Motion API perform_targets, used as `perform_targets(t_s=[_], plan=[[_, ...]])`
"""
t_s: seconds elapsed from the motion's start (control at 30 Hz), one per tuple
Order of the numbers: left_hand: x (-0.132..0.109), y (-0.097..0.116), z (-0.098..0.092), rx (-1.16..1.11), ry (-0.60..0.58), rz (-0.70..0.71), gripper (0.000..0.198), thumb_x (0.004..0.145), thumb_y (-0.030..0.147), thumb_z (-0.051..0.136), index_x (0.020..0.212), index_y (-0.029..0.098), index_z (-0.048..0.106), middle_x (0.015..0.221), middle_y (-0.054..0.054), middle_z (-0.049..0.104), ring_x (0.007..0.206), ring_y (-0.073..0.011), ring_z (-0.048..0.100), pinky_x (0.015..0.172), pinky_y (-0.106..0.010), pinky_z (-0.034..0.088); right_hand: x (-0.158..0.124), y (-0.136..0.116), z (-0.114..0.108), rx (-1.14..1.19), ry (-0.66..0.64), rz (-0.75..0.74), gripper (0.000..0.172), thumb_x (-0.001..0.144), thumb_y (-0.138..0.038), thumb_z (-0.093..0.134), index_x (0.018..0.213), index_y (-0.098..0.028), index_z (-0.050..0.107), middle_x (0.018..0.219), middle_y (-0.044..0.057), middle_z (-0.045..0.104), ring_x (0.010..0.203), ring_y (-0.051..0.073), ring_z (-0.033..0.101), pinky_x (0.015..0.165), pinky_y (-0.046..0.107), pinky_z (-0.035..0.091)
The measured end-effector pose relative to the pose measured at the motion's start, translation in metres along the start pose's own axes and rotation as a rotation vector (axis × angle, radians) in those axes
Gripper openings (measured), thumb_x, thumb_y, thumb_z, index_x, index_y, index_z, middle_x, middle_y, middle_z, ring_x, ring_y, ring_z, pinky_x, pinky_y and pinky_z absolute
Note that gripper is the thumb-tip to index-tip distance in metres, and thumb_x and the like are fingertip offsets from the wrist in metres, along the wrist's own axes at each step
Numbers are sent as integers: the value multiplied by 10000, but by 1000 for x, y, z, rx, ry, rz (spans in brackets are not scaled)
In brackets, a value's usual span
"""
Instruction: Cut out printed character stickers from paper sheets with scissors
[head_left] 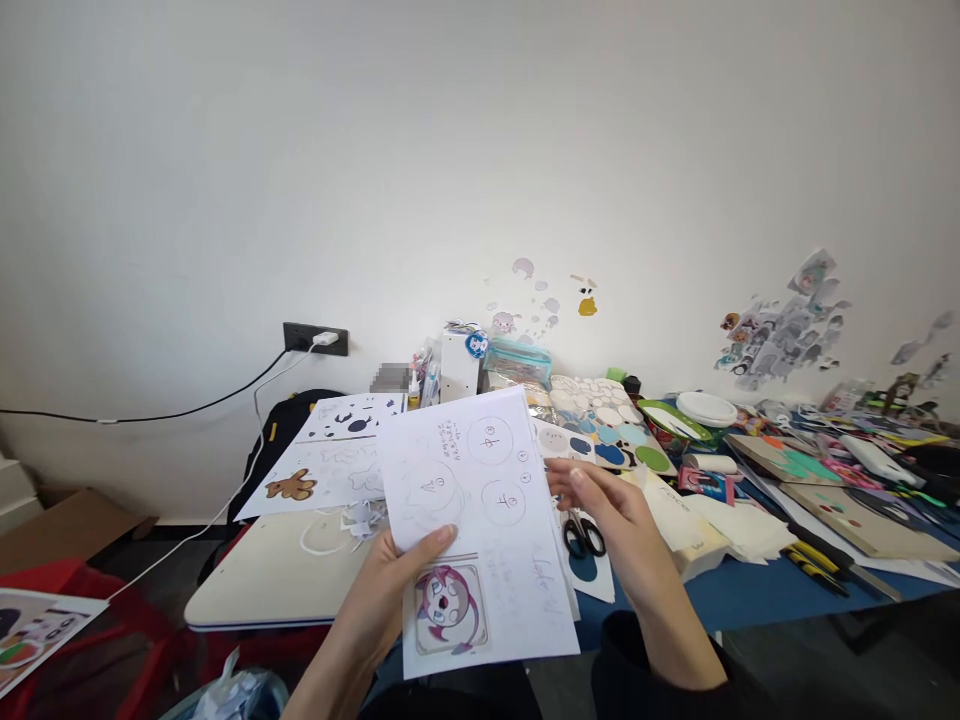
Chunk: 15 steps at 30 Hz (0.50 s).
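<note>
A white paper sheet [480, 530] with pencil circles, handwriting and a pink-purple cartoon print is held up in front of me. My left hand [409, 575] grips its left side, thumb on the front face and fingers hidden behind. Just right of the sheet, my right hand [604, 500] has its fingers loosely spread near the edge, holding nothing visible. Black-handled scissors [583, 538] lie below that hand on papers. To the left, a sheet with a brown bear [291, 486] and white paper scraps [365, 518] rest on a pale board [274, 575].
At right, a blue table [750, 610] holds a tissue pack [679, 520], a yellow-black cutter [817, 565], a knife [862, 575] and a white lid [706, 408]. A bin [232, 697] stands low at left. A white cable [257, 430] runs from the wall socket [296, 337].
</note>
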<state>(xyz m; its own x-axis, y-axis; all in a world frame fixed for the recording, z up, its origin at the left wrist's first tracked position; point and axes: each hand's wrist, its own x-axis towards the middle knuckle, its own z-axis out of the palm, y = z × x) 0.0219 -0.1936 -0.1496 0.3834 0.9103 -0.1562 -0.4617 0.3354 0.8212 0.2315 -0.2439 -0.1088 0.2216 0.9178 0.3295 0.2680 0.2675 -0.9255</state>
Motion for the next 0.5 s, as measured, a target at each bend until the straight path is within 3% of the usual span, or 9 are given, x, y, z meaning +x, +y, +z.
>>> perform_targets(t_s=[0.13,0.3,0.5], plan=[[-2,-2,2,13,-2,-36,435,626,249,808,1031,128,703,930,-141,744,904,-338,690,784,-418,562,8,-19,12,90,31,3,255,798,-423,658,885,-196,735,825,43,704,797,214,608,686,301,471],[-1,-1,-2,91,27,-21,391,649,331,792,976,127,723,949,-135,742,843,-312,705,739,-378,572,12,-9,13,27,119,-27,257,807,-427,637,838,-195,744,718,17,674,666,176,553,603,281,436],[3,-4,-6,126,56,12,384,653,372,782,954,138,736,967,-127,739,881,-322,696,761,-386,566,7,-5,12,-84,295,-81,289,815,-455,604,826,-184,705,827,54,698,795,241,612,684,321,463]])
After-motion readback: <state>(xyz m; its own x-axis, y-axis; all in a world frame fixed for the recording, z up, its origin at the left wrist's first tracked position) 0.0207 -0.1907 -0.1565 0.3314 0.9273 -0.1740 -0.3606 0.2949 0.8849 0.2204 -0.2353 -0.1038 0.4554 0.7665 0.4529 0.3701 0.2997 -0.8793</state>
